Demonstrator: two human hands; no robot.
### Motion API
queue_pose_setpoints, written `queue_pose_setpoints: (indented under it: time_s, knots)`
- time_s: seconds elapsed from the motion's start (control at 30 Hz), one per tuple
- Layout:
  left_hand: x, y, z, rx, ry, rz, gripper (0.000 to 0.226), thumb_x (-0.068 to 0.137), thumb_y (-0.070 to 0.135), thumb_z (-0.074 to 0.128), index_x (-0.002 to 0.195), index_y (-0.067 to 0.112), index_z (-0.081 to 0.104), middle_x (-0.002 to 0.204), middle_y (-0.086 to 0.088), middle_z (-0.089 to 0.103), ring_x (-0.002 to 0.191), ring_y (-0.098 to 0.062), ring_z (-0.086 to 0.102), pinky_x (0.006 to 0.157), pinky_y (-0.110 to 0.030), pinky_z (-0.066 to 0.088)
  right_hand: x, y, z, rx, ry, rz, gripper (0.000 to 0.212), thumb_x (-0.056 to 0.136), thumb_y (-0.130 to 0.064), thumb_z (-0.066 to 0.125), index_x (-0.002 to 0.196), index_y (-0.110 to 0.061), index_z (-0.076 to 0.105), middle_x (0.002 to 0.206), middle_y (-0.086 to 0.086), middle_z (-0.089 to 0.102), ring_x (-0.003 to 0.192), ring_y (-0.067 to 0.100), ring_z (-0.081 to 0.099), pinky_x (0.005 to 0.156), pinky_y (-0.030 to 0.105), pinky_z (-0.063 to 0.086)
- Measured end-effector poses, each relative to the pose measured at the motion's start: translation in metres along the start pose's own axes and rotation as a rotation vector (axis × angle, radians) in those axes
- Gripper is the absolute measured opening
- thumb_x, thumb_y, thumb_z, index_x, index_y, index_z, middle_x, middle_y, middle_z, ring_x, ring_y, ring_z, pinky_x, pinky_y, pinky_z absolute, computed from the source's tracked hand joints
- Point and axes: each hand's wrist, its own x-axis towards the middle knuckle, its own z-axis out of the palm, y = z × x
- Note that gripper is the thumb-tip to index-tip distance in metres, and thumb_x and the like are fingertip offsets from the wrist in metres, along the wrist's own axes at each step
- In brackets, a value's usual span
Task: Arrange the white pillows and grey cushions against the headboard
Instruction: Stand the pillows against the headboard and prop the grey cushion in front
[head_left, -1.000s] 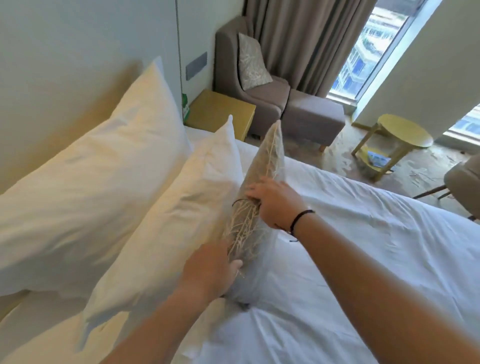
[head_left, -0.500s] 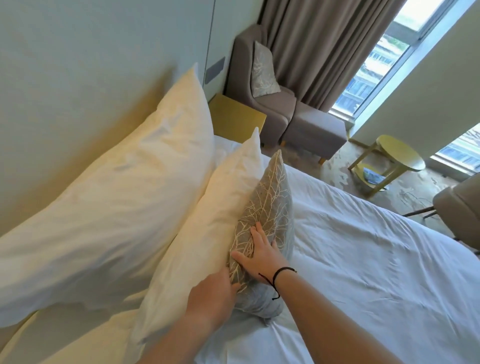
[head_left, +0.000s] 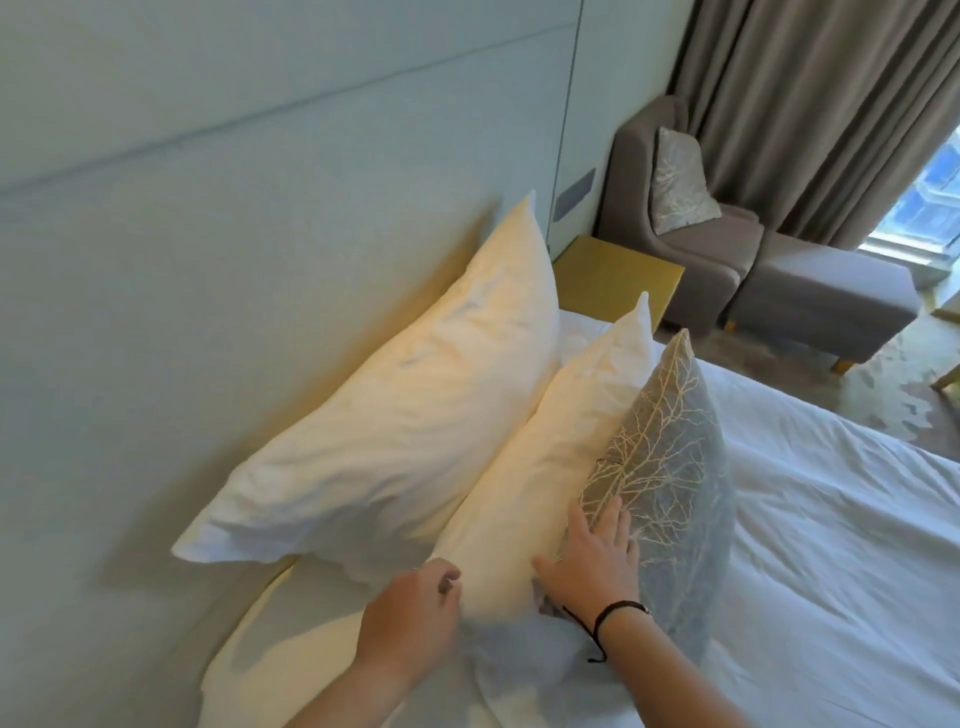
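Pressing flat with straight fingers, my right hand (head_left: 597, 556) lies on the grey cushion (head_left: 670, 467), which stands on edge directly ahead of that hand and leans on the front white pillow (head_left: 550, 467). My left hand (head_left: 415, 618) has its fingers curled at that pillow's near lower edge; whether it actually pinches the fabric I cannot tell. Beyond and left of both hands, the back white pillow (head_left: 395, 441) leans against the headboard (head_left: 208, 260). Under my right forearm spreads the white sheet (head_left: 831, 571).
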Motion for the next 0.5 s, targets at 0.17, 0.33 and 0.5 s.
queue_pose_setpoints:
  time_s: [0.17, 0.33, 0.5]
  knots:
    - [0.002, -0.032, -0.066, 0.058, 0.208, -0.079, 0.022, 0.091, 0.04, 0.057, 0.113, 0.037, 0.062, 0.106, 0.016, 0.068, 0.095, -0.011, 0.063, 0.078, -0.033, 0.054, -0.005, -0.026, -0.011, 0.134, -0.027, -0.276, 0.079, 0.089, -0.05, 0.053, 0.153, -0.03, 0.012, 0.164, 0.003, 0.0, 0.15, 0.024, 0.004, 0.12, 0.044, 0.014]
    - [0.033, -0.053, -0.123, 0.219, 0.419, -0.117, 0.04, 0.088, 0.036, 0.061, 0.127, 0.026, 0.058, 0.131, 0.002, 0.06, 0.117, -0.024, 0.057, 0.089, -0.038, 0.049, -0.004, -0.052, -0.017, 0.369, -0.18, -0.394, 0.077, 0.09, -0.048, 0.056, 0.153, -0.037, 0.012, 0.162, -0.012, 0.012, 0.144, 0.01, 0.025, 0.113, 0.03, 0.027]
    - [0.07, -0.077, -0.143, 0.324, 0.321, -0.192, 0.059, 0.084, 0.047, 0.064, 0.136, 0.023, 0.048, 0.137, -0.004, 0.054, 0.119, -0.03, 0.052, 0.095, -0.041, 0.043, 0.005, -0.082, -0.008, 0.506, -0.223, -0.346, 0.074, 0.093, -0.046, 0.056, 0.153, -0.036, 0.015, 0.159, -0.013, 0.023, 0.141, 0.013, 0.033, 0.109, 0.029, 0.031]
